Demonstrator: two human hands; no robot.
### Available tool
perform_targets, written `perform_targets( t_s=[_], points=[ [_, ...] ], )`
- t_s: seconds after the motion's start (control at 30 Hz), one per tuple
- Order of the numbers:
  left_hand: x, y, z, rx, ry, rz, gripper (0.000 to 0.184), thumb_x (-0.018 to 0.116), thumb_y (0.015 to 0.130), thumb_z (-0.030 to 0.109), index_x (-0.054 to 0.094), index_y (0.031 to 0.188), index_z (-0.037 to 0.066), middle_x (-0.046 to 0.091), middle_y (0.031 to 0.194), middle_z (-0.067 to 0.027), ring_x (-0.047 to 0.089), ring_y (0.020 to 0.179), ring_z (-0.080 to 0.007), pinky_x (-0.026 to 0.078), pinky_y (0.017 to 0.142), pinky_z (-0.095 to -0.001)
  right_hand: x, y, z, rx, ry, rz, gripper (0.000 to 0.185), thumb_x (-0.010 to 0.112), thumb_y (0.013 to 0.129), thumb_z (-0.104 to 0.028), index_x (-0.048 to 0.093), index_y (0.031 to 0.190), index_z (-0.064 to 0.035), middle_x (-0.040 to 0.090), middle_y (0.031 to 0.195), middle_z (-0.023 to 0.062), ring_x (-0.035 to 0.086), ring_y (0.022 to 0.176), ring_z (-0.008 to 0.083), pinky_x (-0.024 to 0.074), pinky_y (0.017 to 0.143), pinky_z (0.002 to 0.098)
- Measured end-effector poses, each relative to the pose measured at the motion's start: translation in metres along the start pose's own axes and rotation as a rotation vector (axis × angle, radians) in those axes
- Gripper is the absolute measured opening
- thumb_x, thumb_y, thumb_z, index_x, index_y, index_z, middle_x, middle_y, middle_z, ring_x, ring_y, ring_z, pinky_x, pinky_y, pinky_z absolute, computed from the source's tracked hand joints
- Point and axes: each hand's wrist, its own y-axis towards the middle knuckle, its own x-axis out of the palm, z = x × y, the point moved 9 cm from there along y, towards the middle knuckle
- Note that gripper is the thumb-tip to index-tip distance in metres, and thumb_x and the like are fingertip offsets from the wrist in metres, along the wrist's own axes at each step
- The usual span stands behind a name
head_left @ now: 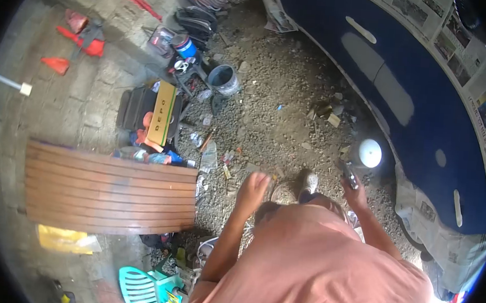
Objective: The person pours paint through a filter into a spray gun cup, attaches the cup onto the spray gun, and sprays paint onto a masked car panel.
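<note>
My right hand (356, 196) is wrapped round the handle of a spray gun (350, 177), whose round white cup (370, 153) faces up. The gun is near a dark blue car side (413, 101) that carries pale grey patches (393, 93) and two light door handles (361, 29). Newspaper sheets (419, 211) cover the car's edges. My left hand (253, 191) hangs in front of my body with its fingers curled in, and nothing shows in it.
A slatted brown wooden bench (110, 190) stands at left, a green plastic chair (140, 291) below it. Further up are a yellow DEPO box (162, 112), a bucket (224, 79) and a blue can (185, 46). Gravel ground (273, 120) with litter lies between wall and car.
</note>
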Motion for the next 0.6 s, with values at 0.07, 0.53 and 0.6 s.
perform_targets(
  t_s=[0.07, 0.53, 0.6],
  points=[
    [0.035, 0.005, -0.158, -0.311, 0.348, -0.203, 0.064, 0.066, 0.097, 0.053, 0.064, 0.123, -0.004, 0.070, 0.114, -0.0306, 0.068, 0.110, -0.0460, 0.053, 0.092, -0.0502, 0.009, 0.040, -0.036, 0.033, 0.025, -0.016, 0.063, 0.074, 0.098, -0.034, 0.051, 0.153, -0.0125, 0.072, 0.089, 0.0078, 0.061, 0.063, 0.0131, 0.0498, 0.058, 0.0343],
    [0.028, 0.300, -0.325, -0.363, 0.082, -0.479, 0.039, 0.050, 0.100, 0.025, 0.066, 0.118, -0.005, 0.065, 0.127, -0.0296, 0.056, 0.126, -0.0466, 0.045, 0.100, -0.0528, 0.119, 0.308, -0.263, -0.098, -0.123, 0.091, 0.055, 0.074, 0.097, -0.036, 0.061, 0.141, -0.0070, 0.067, 0.081, 0.0059, 0.060, 0.064, 0.0144, 0.0502, 0.062, 0.0356],
    [-0.028, 0.371, -0.317, -0.154, 0.233, -0.371, 0.032, 0.058, 0.093, 0.019, 0.069, 0.116, 0.000, 0.066, 0.125, -0.0257, 0.059, 0.122, -0.0452, 0.048, 0.100, -0.0503, 0.139, 0.331, -0.320, -0.017, -0.018, 0.031, 0.053, 0.074, 0.097, -0.036, 0.062, 0.139, -0.0053, 0.069, 0.087, 0.0067, 0.061, 0.070, 0.0144, 0.0517, 0.067, 0.0349]
  ],
)
